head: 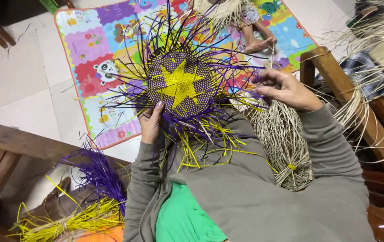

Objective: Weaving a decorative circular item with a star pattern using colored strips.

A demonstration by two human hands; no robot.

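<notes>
Here the round woven mat (pixel 181 84), purple with a yellow star, sits raised over my lap, loose strands fanning out all round. My left hand (pixel 150 124) pinches its lower edge, while my right hand (pixel 286 89) pinches purple strands (pixel 241 92) at its right side. A natural straw bundle (pixel 284 143) lies under my right forearm, and purple and yellow bundles (pixel 89 201) rest on the wooden bench (pixel 3 148) to my left.

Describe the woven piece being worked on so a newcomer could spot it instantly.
Start at the colourful play mat on the floor; held up in front of it is a round woven disc, the left hand at its lower edge. Unlike the plain straw bundle beside it, it is purple with a yellow star and loose strands radiating out.
</notes>
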